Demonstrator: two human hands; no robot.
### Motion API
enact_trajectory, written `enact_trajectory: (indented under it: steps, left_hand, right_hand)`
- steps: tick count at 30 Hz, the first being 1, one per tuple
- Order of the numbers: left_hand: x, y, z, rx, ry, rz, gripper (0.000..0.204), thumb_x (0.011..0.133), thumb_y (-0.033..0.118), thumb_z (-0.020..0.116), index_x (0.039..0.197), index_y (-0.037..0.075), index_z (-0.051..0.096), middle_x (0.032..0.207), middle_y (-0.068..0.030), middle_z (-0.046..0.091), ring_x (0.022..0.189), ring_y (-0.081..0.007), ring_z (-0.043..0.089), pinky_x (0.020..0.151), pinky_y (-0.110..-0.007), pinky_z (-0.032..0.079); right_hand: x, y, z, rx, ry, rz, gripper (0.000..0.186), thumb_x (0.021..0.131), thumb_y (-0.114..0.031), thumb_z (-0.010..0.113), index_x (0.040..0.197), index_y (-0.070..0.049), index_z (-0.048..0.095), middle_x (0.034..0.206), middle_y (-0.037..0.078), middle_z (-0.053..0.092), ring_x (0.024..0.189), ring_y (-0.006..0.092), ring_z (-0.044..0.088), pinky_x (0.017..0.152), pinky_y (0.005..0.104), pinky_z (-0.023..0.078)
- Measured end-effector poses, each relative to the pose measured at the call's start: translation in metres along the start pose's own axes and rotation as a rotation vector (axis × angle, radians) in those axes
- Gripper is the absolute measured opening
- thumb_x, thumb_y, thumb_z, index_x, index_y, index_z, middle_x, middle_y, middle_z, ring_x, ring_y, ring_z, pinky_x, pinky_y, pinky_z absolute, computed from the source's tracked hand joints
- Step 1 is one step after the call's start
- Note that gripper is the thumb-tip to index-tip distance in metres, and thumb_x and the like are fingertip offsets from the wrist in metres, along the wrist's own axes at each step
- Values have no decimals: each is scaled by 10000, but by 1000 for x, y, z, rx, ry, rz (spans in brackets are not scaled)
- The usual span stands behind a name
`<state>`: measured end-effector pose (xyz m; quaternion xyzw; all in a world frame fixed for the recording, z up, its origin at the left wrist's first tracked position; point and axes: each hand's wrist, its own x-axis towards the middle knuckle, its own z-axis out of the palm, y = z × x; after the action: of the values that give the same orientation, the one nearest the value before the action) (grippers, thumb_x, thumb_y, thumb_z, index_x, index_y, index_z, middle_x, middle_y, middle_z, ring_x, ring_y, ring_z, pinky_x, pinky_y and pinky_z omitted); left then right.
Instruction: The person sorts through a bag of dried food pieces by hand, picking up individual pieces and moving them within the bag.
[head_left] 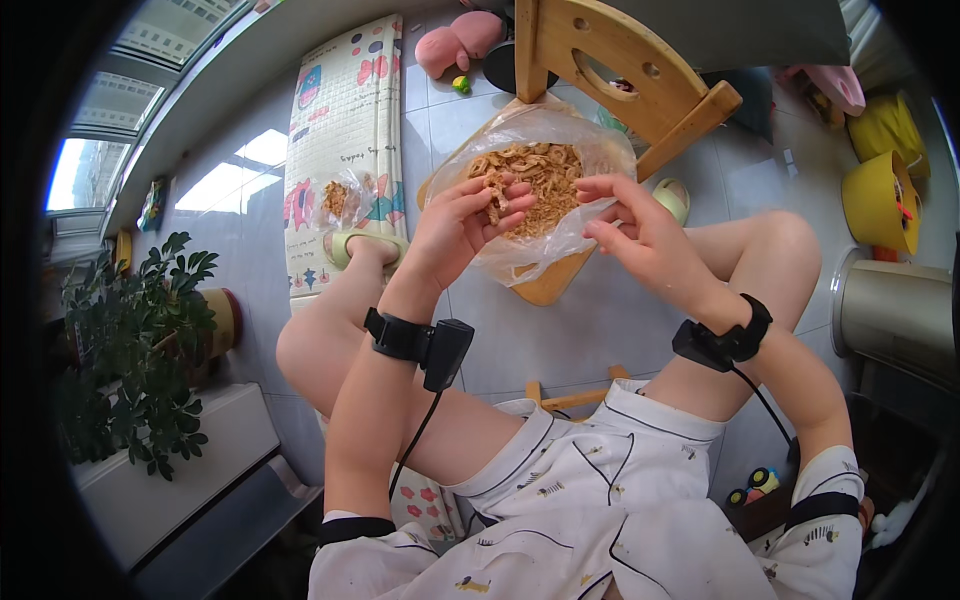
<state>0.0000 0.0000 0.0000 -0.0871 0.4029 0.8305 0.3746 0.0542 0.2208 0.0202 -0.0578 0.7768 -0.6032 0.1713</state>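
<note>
Shrimp (540,172), dried, tan, fills clear bag (590,150).

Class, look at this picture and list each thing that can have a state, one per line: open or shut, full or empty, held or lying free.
Large plastic bag: open, holding dried shrimp.
Small plastic bag: on the floor mat, untouched.
Left hand: pinching a shrimp.
Right hand: fingers open, at the bag's edge.
Wooden chair: upright, bag on its seat.

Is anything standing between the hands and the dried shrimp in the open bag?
Nothing visible does. The plastic bag lies open on the wooden chair. The left hand already pinches pieces of dried shrimp at the pile's edge, and the right hand hovers at the bag's right rim.
</note>
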Motion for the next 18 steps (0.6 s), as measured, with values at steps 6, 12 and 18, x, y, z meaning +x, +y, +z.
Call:
enact_trajectory:
  steps: [6,12,18]
  left_hand:
    - [-2,-3,18,756,249,394,205,826,115,650,987,-11,632,931,-84,643,833,-136,618,704,-237,483]
    - [18,2,10,1078,290,553,186,823,75,636,981,-24,629,937,-66,655,843,-120,615,775,-234,486]
    - [35,-12,-32,1559,360,288,204,743,23,632,947,25,631,879,-106,635,777,-226,631,728,-299,501]
  right_hand:
    - [45,0,37,1143,-142,374,459,949,-435,421,1216,-62,444,1097,117,541,1055,256,574,821,348,519]
    - [62,32,15,937,-11,421,321,931,-345,487,1071,-62,546,919,44,579,826,119,567,727,272,498]
    - [64,41,7,517,-17,427,174,876,-213,574,903,-48,620,698,9,599,636,95,562,601,248,467]
